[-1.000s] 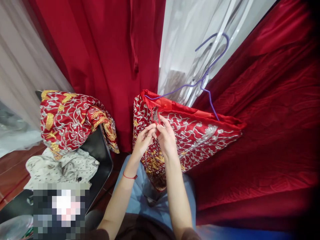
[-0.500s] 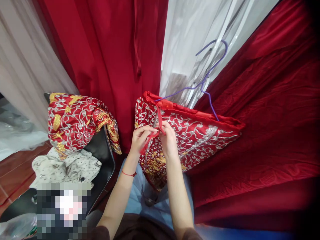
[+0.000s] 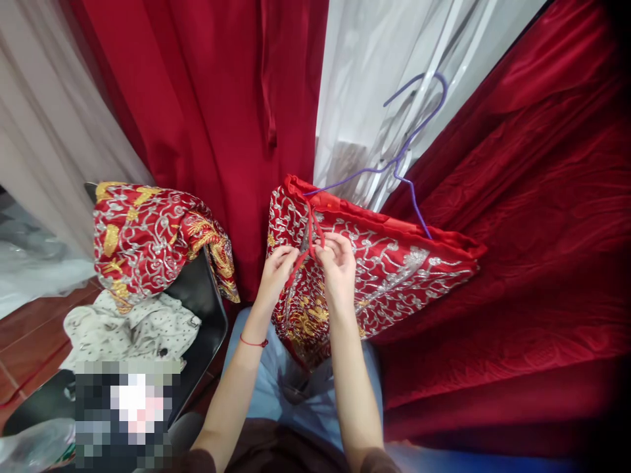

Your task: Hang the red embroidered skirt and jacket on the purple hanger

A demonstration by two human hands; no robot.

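Note:
A red skirt (image 3: 389, 263) with silver and gold embroidery hangs in front of me on a purple wire hanger (image 3: 409, 141). From its waistband runs a thin red ribbon tie (image 3: 310, 230), crossed or looped between my hands. My left hand (image 3: 277, 270) pinches one end of the tie, which trails below the fingers. On the other side, my right hand (image 3: 338, 263) pinches the tie near the loop, thumb and fingers together. Both hands are close to the skirt's front, below the waistband. Whether a knot has formed is too small to tell.
At left, another red embroidered garment (image 3: 148, 236) drapes over a black chair (image 3: 197, 309), with a dotted white cloth (image 3: 133, 328) on the seat. Red curtains (image 3: 217, 85) and a white curtain (image 3: 367, 72) stand behind; more red fabric (image 3: 517, 276) hangs at right.
My hands have moved slightly apart, and a loop of the ribbon tie now shows above and between them. The skirt and hanger have barely shifted.

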